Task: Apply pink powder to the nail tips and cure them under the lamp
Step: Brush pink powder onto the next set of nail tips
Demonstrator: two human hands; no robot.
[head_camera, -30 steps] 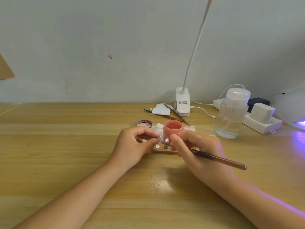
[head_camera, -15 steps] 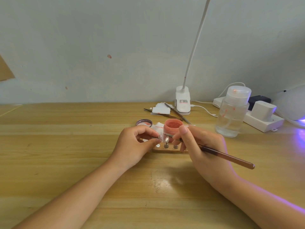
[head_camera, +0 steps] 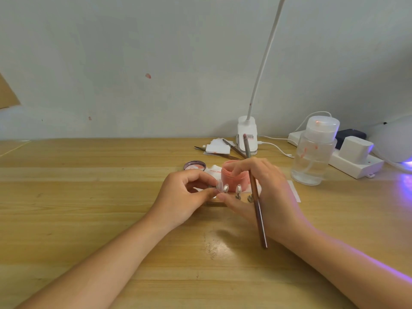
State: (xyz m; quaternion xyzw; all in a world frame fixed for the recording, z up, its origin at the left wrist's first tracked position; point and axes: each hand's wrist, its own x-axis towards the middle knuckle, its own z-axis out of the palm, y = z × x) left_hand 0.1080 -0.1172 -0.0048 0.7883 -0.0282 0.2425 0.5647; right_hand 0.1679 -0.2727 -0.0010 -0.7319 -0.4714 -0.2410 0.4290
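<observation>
On the desk [head_camera: 89, 197] my left hand [head_camera: 185, 197] pinches a clear nail tip [head_camera: 219, 186] just left of two tips [head_camera: 231, 188] standing on the holder [head_camera: 215, 204], in front of the open pink powder jar [head_camera: 234, 175]. My right hand [head_camera: 265, 192] grips the brush [head_camera: 256, 197] upright, fingertip touching the pinched tip. I judge powdering is underway; next the brush must dip, the lamp [head_camera: 394, 141] waiting far right.

Wooden table [head_camera: 89, 197], powder jar [head_camera: 234, 175] (open), bottle [head_camera: 312, 161]
</observation>
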